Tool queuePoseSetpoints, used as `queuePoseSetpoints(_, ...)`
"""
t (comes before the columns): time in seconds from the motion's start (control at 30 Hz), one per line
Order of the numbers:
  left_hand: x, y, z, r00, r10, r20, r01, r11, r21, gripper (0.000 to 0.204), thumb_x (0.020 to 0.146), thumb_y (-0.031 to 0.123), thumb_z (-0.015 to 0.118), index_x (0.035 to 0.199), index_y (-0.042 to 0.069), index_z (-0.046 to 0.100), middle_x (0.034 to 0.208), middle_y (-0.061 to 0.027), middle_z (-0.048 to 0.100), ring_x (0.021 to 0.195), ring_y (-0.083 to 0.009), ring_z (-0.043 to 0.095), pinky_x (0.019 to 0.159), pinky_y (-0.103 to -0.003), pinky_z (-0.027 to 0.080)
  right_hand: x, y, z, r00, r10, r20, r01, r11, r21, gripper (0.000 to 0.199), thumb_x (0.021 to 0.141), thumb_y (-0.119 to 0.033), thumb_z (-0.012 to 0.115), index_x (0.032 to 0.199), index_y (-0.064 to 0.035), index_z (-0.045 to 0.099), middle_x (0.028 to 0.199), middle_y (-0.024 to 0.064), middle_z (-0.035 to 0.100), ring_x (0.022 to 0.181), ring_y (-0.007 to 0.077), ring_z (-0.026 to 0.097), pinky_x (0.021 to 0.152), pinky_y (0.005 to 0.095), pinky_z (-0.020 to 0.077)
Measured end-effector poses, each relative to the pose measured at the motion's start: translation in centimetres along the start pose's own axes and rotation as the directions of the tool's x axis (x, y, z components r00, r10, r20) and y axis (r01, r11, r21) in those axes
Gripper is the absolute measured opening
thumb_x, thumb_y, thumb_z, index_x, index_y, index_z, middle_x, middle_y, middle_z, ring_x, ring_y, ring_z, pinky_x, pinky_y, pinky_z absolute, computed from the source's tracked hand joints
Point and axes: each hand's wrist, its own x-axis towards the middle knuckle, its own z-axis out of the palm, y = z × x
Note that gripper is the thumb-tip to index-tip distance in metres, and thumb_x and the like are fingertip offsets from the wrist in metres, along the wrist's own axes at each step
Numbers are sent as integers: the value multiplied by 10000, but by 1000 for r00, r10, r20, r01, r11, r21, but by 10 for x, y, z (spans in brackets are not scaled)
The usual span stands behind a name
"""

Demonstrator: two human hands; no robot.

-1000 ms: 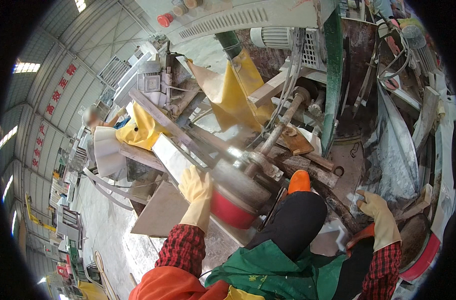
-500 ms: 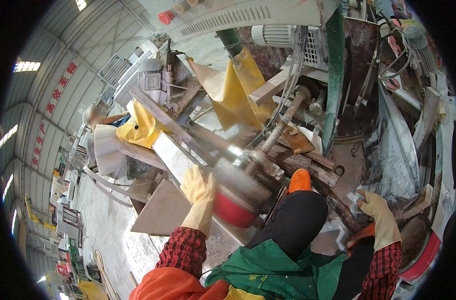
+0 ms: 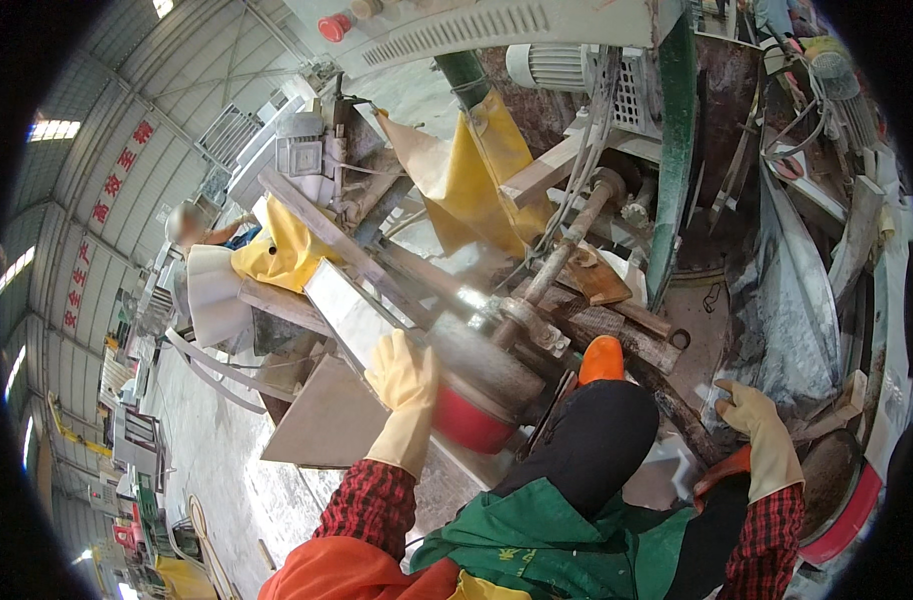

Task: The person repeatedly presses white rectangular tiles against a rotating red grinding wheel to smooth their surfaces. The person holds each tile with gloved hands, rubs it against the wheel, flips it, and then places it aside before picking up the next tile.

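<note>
1 crumpled yellow sheet (image 3: 282, 245) lies behind 1 long, flat, pale panel (image 3: 349, 312). The left hand in a cream rubber glove (image 3: 404, 385) covers the panel's near end, fingers together, slightly bent; its grip cannot be told. Beside it, 1 blurred, red-banded round drum (image 3: 474, 412); then 1 rounded orange boot toe (image 3: 602, 360); the cream-gloved right hand (image 3: 755, 430), fingers half curled, any hold unclear; and a 2nd red-banded drum (image 3: 849, 508).
</note>
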Motion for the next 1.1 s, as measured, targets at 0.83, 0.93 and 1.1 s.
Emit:
queuePoseSetpoints(0.83,36,-39,9,923,-317,218,362,907,-213,838,771,295,839,1496,29,516,1450,-239,533,1331,-407,537,1097,-474,477,-14,8,-2,993,-66,-96,61,997,-54,618,989,-484,564,1554,-242,498,1479,134,621,1309,354,622,1077,469,511)
queuePoseSetpoints(0.93,21,-34,-54,868,-272,415,495,543,-678,915,783,268,827,1605,143,445,1555,-155,530,1387,-342,533,1005,-481,512,-27,4,-4,978,-82,-190,85,996,6,609,965,-455,602,1531,-241,535,1378,161,686,1247,391,652,1048,465,528)
queuePoseSetpoints(1.1,24,25,-152,781,-122,612,558,577,-597,837,843,181,747,1616,285,444,1513,-133,553,1282,-303,588,977,-481,508,-14,3,2,882,-338,-327,451,807,381,542,1036,-344,615,1551,-204,519,1425,198,657,1318,369,619,1099,454,503)
